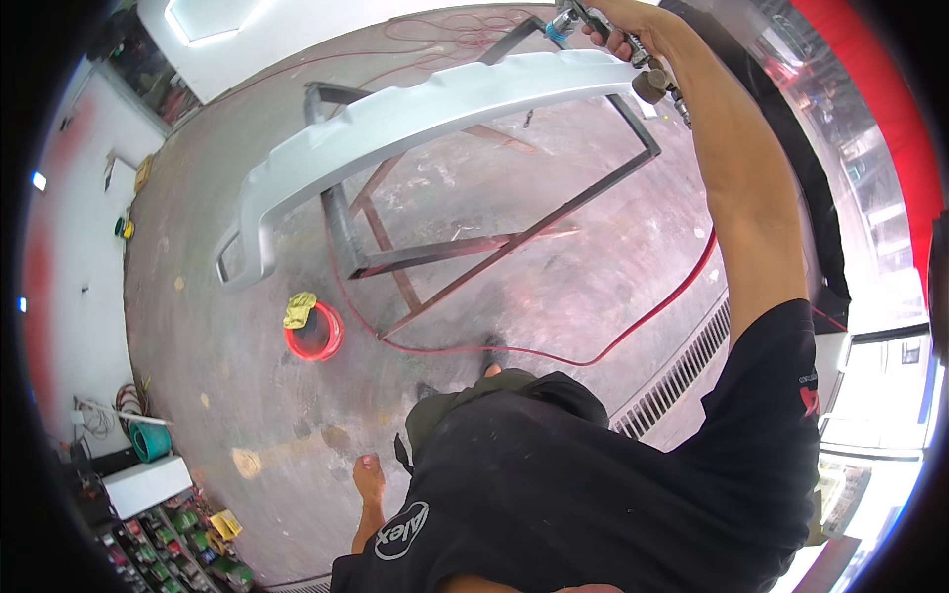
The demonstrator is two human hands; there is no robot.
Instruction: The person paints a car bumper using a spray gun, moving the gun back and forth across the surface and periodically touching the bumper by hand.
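Observation:
My right hand (619,33) is raised at the top right, wrapped around a spray gun (593,16) with blue tape near its front end. A round metal fitting (651,85) sits on the gun's lower end, above the right end of a silver-grey car bumper cover (437,100). The bumper cover lies across a dark metal stand (519,241) and curves down at its left end. My left hand (368,473) hangs beside my body at the bottom, over the floor and away from the bumper cover. Its fingers are partly hidden from this angle.
A red air hose (660,311) loops over the floor between me and the stand. Left of it stands a red bucket (315,354) with a yellow cloth (300,310) on its rim. A floor grate (675,378) runs at right; crowded shelves (174,548) stand lower left.

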